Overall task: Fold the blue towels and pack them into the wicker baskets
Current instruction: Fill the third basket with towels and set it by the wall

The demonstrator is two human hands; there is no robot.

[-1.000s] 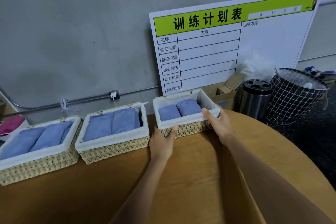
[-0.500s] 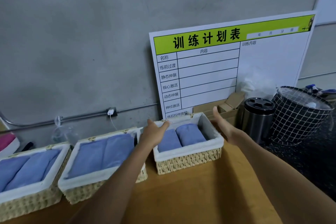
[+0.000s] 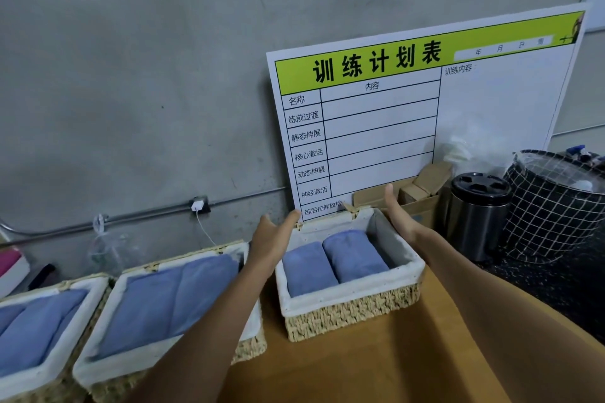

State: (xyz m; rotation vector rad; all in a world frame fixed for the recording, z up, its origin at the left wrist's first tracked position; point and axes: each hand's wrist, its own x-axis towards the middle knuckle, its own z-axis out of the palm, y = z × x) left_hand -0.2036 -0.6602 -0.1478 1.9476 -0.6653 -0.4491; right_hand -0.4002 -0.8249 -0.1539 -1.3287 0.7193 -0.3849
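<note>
Two open hands (image 3: pixel 271 239) (image 3: pixel 401 216) flank the towel-filled right basket (image 3: pixel 352 312).

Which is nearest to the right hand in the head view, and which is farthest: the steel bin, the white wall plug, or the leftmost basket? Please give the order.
From the right hand:
1. steel bin, just to its right.
2. white wall plug, on the wall to the left.
3. leftmost basket, at the far left edge.
</note>
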